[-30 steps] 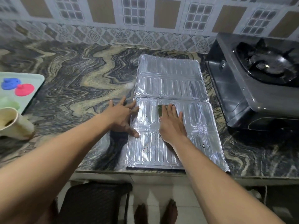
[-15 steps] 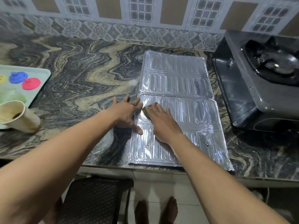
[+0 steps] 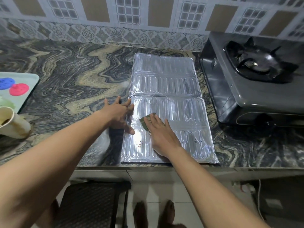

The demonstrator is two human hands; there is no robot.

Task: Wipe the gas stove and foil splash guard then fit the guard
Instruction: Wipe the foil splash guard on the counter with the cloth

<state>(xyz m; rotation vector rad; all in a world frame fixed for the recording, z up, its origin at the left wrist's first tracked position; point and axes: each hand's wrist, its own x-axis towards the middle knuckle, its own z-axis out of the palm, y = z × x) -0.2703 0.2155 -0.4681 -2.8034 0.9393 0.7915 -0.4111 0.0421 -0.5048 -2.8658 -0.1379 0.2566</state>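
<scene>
Lying flat on the countertop [image 3: 74,76] just left of the gas stove [image 3: 230,89], the foil splash guard [image 3: 166,83] is pinned at its left edge by the spread left hand [image 3: 119,115], presumably against sliding, while a green pad [image 3: 146,120] is pressed onto it under the flat right hand [image 3: 162,135]

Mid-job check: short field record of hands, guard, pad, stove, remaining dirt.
Left hand: flat on the left edge of the silver ribbed foil splash guard
Right hand: presses a green scrub pad onto guard's near panel
Guard: lies flat on marbled stone countertop, not fitted
Stove: dark grey gas stove, right of guard
Dirt: dark specks on near panel
</scene>
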